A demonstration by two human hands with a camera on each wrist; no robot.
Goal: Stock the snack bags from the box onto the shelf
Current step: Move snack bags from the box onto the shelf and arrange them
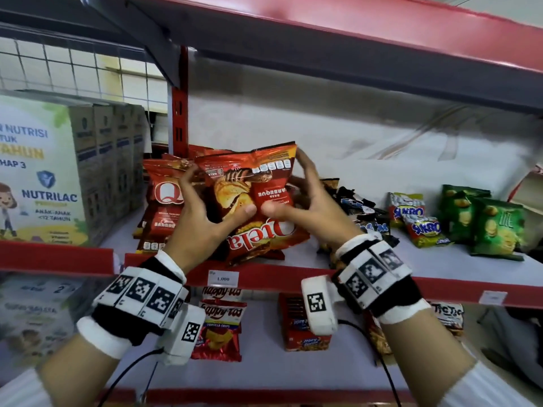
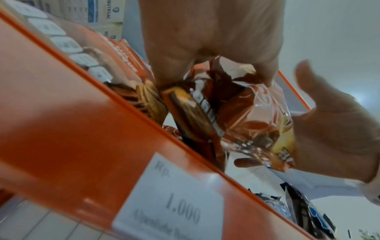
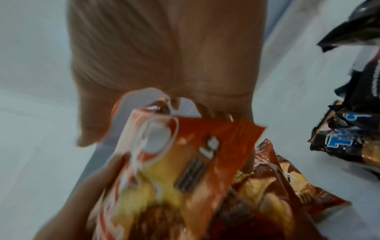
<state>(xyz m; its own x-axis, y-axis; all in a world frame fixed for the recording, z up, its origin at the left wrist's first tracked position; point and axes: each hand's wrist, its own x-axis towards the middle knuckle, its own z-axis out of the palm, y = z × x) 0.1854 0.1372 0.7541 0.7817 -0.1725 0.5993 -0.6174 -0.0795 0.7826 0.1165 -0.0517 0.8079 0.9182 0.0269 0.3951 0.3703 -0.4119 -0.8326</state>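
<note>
Apparently both hands hold upside-down snack bag, upright

Wire grid panel left of red upright post; white back wall right of post; pale tiled floor below

I see a shelf with a pale board and a red front lip crossing the middle of the head view. On it, centre left, red snack bags stand packed together. At the far left sit Nutrilac cartons behind their own red lip. Right of centre lies a heap of dark bags, then two small red-and-yellow bags, then green bags at the right edge. A white price tag reading 1.000 is fixed to the lip. Below, a lower shelf carries red tortilla chip bags and a red pack.
</note>
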